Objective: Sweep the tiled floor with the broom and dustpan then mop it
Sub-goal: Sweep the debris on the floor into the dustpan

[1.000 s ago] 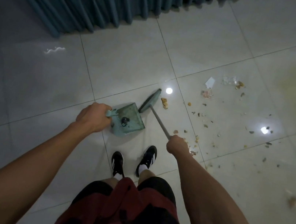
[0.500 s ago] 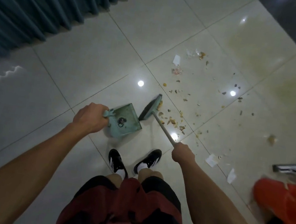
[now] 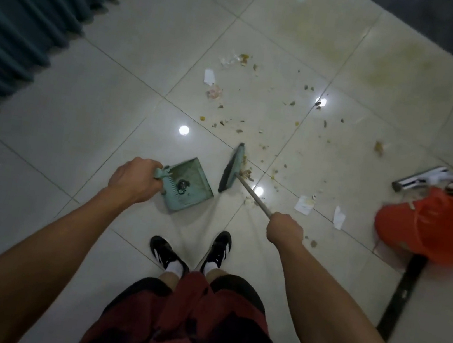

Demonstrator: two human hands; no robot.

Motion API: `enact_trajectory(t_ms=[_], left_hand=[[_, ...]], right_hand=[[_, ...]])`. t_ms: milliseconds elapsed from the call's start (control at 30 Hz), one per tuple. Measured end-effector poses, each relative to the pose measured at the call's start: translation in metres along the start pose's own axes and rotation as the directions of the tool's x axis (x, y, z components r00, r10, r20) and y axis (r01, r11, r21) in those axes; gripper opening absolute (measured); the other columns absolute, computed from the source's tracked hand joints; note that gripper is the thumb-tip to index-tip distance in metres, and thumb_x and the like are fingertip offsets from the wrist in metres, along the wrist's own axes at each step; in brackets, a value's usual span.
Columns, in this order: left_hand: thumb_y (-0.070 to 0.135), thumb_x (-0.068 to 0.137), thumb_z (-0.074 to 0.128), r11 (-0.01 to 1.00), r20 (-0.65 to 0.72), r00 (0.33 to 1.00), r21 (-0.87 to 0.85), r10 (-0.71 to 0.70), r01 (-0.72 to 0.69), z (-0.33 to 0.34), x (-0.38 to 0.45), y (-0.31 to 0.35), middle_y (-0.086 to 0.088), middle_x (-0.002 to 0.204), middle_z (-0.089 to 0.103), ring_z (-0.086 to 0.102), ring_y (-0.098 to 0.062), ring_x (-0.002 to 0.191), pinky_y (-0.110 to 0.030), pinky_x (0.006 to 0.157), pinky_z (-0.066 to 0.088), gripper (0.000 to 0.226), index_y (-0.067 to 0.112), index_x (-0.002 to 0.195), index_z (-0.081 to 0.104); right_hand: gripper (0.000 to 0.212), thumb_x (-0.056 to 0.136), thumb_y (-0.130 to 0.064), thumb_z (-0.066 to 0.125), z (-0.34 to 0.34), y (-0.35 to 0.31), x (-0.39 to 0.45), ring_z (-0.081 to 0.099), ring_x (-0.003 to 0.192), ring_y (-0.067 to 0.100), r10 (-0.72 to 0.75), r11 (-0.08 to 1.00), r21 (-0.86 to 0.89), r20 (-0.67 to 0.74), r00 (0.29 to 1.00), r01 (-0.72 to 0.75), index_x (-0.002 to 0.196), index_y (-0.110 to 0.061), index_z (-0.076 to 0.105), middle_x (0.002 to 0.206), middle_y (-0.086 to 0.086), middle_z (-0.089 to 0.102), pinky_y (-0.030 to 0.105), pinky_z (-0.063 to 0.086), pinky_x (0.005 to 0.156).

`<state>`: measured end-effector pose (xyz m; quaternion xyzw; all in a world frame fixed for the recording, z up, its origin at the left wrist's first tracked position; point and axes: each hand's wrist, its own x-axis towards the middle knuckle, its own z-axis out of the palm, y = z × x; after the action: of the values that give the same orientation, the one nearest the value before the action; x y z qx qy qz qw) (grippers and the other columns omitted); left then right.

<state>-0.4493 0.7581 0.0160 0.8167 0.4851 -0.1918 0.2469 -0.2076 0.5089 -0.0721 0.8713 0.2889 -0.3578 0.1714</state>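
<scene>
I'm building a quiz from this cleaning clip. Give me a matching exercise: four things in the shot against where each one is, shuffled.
Things:
1. dustpan
2. broom
3. red bucket
4. curtain

Places:
A. tipped over at the right edge
B. along the upper left
C. gripped by the left hand
D. gripped by the right hand

Pairs: 1-C, 2-D, 3-A, 4-B

Dim overhead light glints in round spots on the glossy tiled floor (image 3: 125, 132); edges bow and blur.

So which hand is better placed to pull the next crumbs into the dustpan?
Right hand: it grips the broom, with crumbs beside the bristles. Left hand holds the dustpan.
</scene>
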Motion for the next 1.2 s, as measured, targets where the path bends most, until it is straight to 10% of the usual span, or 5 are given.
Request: enact_trajectory(t_ms=[467, 1200], left_hand=[[0.023, 0.093, 0.059, 0.998, -0.076, 0.995, 0.012, 0.069, -0.069, -0.02, 0.017, 0.033, 0.001, 0.073, 0.063, 0.06, -0.02, 0.064, -0.031, 0.059, 0.052, 0.013, 0.024, 0.082, 0.066], [0.024, 0.083, 0.062, 0.955, -0.138, 0.972, -0.258, -0.189, 0.149, -0.156, 0.122, -0.197, -0.005, 0.077, 0.066, 0.064, -0.031, 0.069, -0.034, 0.064, 0.057, 0.008, 0.021, 0.077, 0.066]], right_hand=[[0.025, 0.091, -0.015, 0.05, -0.042, 0.008, 0.004, 0.056, 0.075, 0.022, -0.014, 0.991, 0.128, -0.113, 0.993, 0.028, 0.114, -0.013, 0.059, 0.088, 0.001, 0.053, 0.033, 0.05, 0.069], [0.028, 0.092, -0.019, 0.05, -0.154, -0.286, 0.075, 0.066, 0.074, 0.021, -0.096, 0.992, 0.075, -0.07, 0.993, 0.102, 0.117, -0.013, 0.061, 0.092, 0.004, 0.064, 0.035, 0.06, 0.068]])
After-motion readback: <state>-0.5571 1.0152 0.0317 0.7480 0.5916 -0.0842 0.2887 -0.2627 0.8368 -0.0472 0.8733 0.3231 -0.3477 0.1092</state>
